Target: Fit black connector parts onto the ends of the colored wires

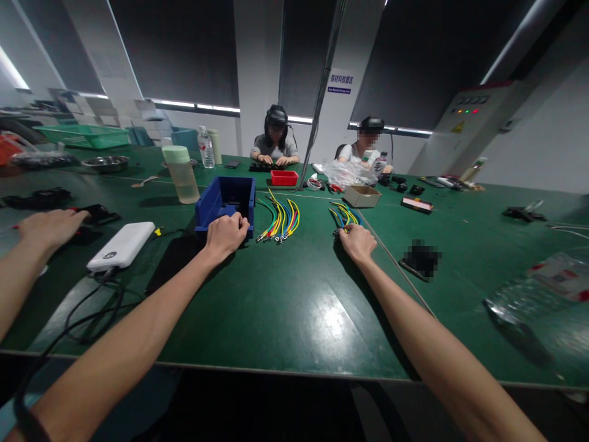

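Observation:
My left hand (225, 237) is closed at the front of a blue plastic bin (201, 215), with its fingers curled near the bin's low front wall. Those fingertips are hidden, so what they hold cannot be made out. Some dark parts sit inside the bin. My right hand (358, 243) is closed around the near ends of a bundle of short cables (346, 215), coloured yellow, blue and green. Between my hands lies another spread of cables (278, 216) in green, yellow, blue and red, with metal ring ends facing me.
To the left are a white power bank (123, 245) with a black lead, a green-lidded bottle (180, 175) and another person's hand (54, 228). A red tray (284, 178) and small cardboard box (362, 196) stand beyond the cables. On the right lies a plastic bottle (536, 288). Two people sit opposite.

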Tool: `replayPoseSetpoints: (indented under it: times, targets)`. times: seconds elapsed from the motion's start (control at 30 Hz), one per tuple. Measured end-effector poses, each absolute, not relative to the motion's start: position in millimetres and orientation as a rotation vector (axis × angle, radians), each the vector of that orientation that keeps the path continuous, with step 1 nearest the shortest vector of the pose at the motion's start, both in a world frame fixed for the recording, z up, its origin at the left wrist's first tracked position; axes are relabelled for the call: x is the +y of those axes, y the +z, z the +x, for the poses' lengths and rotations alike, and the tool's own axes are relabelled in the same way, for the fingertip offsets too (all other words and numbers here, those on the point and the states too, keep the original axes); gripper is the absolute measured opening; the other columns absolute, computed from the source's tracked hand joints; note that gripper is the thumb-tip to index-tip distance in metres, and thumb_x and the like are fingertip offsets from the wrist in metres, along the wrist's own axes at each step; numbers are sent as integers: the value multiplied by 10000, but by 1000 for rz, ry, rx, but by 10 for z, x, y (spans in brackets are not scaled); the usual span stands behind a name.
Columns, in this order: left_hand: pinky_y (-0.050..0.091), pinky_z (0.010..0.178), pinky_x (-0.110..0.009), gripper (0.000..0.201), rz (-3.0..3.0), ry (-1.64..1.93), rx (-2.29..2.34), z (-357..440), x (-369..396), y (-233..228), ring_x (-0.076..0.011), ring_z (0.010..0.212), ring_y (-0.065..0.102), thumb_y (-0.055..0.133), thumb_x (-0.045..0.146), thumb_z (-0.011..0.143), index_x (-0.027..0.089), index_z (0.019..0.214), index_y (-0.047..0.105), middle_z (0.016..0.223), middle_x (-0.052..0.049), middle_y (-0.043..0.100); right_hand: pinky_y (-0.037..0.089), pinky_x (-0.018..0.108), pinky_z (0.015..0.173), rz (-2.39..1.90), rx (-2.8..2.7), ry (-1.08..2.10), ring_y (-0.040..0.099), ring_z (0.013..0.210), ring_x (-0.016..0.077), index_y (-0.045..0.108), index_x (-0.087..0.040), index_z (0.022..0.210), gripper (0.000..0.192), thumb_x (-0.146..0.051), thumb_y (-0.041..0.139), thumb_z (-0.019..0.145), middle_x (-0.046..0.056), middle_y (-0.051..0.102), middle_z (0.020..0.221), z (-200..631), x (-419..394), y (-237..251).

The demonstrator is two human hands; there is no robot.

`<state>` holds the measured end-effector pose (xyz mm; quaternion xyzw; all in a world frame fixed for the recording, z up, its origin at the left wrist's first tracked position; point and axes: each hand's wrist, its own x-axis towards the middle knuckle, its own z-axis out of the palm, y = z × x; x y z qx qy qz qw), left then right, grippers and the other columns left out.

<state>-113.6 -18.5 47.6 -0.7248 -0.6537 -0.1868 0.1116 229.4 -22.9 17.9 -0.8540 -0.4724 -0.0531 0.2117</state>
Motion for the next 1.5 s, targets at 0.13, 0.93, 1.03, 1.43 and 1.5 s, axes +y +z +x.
replayPoseSetpoints:
  times: [0.13, 0.93, 1.03, 1.43, 1.5]
  targets:
    - [437, 661, -323, 387, -2121, -612, -1896, -1135, -191, 462, -279, 808, 633, 324, 378, 888, 160, 996, 624, 870, -136, 666, 472, 423, 784, -2376, -1316, -147, 650, 943, 305, 692, -274, 1067, 357, -447, 529, 800, 132, 698, 966, 2301, -223, 177]
    - [382, 587, -291, 252, -2008, -1070, -1698, -1124, -151, 360, -247, 726, 645, 386, 313, 919, 173, 1070, 529, 791, -69, 671, 475, 409, 758, -2340, -1309, -192, 657, 915, 319, 692, -277, 1018, 326, -457, 533, 797, 118, 704, 929, 2307, -236, 159]
    - [374, 585, -283, 260, -2026, -1105, -1681, -1136, -133, 349, -241, 730, 648, 378, 344, 936, 179, 1061, 535, 801, -64, 680, 475, 403, 759, -2339, -1300, -189, 657, 913, 317, 690, -271, 1026, 340, -464, 538, 791, 120, 703, 925, 2302, -235, 163]
    - [353, 577, -275, 290, -2106, -1118, -1647, -1158, -101, 323, -231, 722, 646, 461, 445, 911, 189, 971, 584, 781, -51, 691, 470, 416, 780, -2321, -1303, -165, 651, 931, 306, 683, -278, 1036, 328, -451, 536, 799, 119, 699, 940, 2325, -205, 124]
    - [356, 577, -273, 285, -2123, -1107, -1635, -1153, -107, 328, -226, 726, 645, 452, 437, 917, 187, 951, 586, 788, -54, 690, 473, 415, 774, -2305, -1301, -170, 653, 924, 307, 686, -282, 1022, 314, -445, 537, 799, 110, 703, 930, 2326, -201, 115]
